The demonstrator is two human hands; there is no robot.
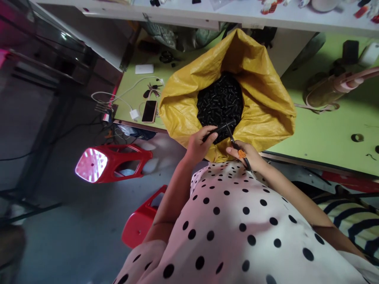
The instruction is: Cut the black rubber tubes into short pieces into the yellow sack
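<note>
Nearest the camera is the person's white blouse with black polka dots (pixel 237 236), filling the lower middle of the view. Above it both forearms reach to the near lip of a yellow woven sack (pixel 266 94) that stands open on the front edge of a green table (pixel 331 134). The sack's mouth is folded back wide and holds a heap of small black tubes (pixel 220 100).

The left hand (pixel 198 146) is curled around a slim black rod (pixel 220 128), which lies across the sack's near rim, over the edge of the heap. The right hand (pixel 247 154) is closed on a dark tool with an orange part (pixel 242 154); the tool's tip meets the rod's right end. The two hands are close together but not touching.

To the left of the sack the table runs on with a phone (pixel 149 111), a white charger and cable (pixel 134 113) and a bunch of keys (pixel 151 90). The table's front edge passes just behind the hands. Left and below, the floor is open apart from two red plastic stools (pixel 114 161), one just beside the left elbow. To the right lie a striped cloth (pixel 352 221) and, on the table, a pink-handled object (pixel 343 85). A white shelf (pixel 207 15) crosses the top.

No writing or brand can be read anywhere.
</note>
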